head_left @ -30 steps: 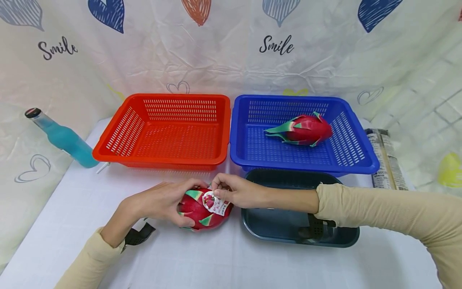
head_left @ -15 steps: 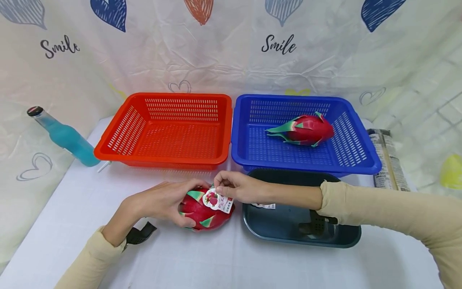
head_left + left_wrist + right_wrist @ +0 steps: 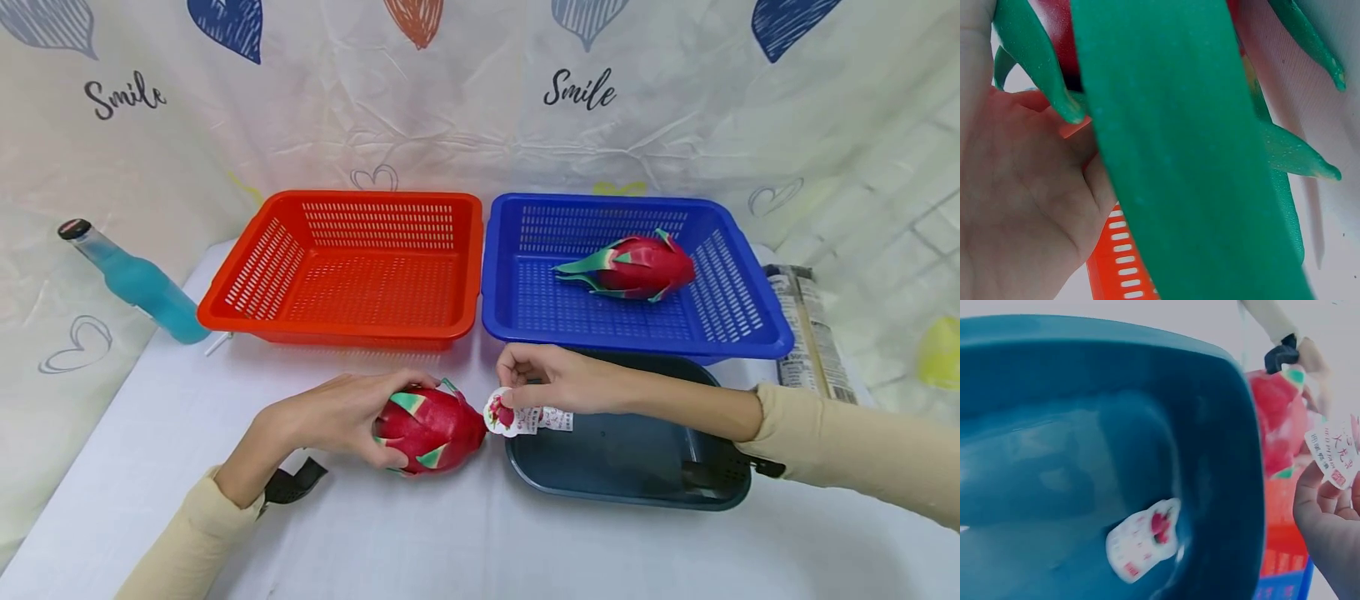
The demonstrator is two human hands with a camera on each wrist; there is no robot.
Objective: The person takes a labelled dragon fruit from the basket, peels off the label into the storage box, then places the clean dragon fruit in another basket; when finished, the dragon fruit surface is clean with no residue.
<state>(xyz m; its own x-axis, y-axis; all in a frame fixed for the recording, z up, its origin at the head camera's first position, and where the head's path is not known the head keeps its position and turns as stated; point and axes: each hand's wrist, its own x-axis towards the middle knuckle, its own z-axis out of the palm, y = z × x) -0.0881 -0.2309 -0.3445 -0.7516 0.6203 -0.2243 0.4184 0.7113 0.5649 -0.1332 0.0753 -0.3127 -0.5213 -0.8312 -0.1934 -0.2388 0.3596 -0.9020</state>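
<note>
My left hand (image 3: 341,417) grips a red dragon fruit (image 3: 442,429) with green-tipped scales, which lies on the white table. In the left wrist view one of its green scales (image 3: 1172,150) covers much of the picture. My right hand (image 3: 551,379) pinches a white sticker (image 3: 510,414) printed with a dragon fruit, held just off the fruit's right end at the left rim of a dark teal basin (image 3: 600,454). Inside that basin lies another such sticker (image 3: 1144,540), seen best in the right wrist view; the forearm hides part of the basin in the head view.
Behind the hands stand a red basket (image 3: 360,287) and a blue basket (image 3: 517,292), side by side. A second dragon fruit (image 3: 645,267) rests in the blue one. A bottle of blue liquid (image 3: 146,287) stands at left, a printed packet (image 3: 810,333) at right.
My right hand has drawn the sticker off the dragon fruit and moved right with it to the basin's left rim. My left hand has kept its grip on the fruit.
</note>
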